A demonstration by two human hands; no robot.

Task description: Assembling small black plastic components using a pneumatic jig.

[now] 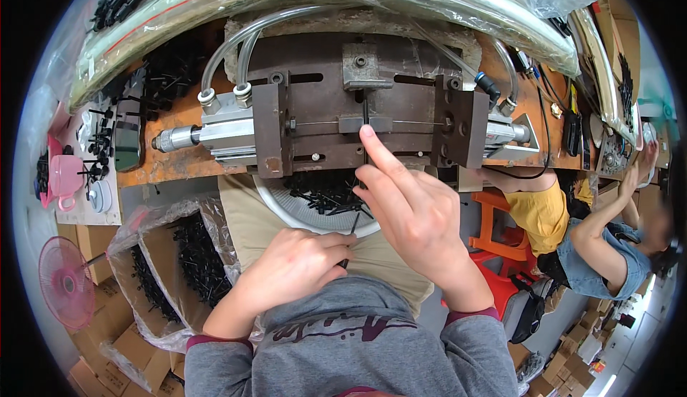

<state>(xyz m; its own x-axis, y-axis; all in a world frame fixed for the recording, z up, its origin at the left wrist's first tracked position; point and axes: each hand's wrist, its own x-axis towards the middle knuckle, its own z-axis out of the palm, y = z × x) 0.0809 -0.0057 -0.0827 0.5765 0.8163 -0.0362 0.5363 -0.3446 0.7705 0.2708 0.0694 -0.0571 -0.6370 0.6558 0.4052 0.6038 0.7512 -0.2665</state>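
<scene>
Nearest me, my left hand is closed on a thin black pin, tip up, over my lap just below the white bowl of loose black pins. My right hand is open, its index fingertip pressing another pin into the central slot of the steel fixture. Judgement: I seat it square and upright before I lift the finger, clear of the side cylinder on the orange counter.

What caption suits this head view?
Right hand fingers a thin black pin in a metal press jig; left hand holds another pin.
</scene>
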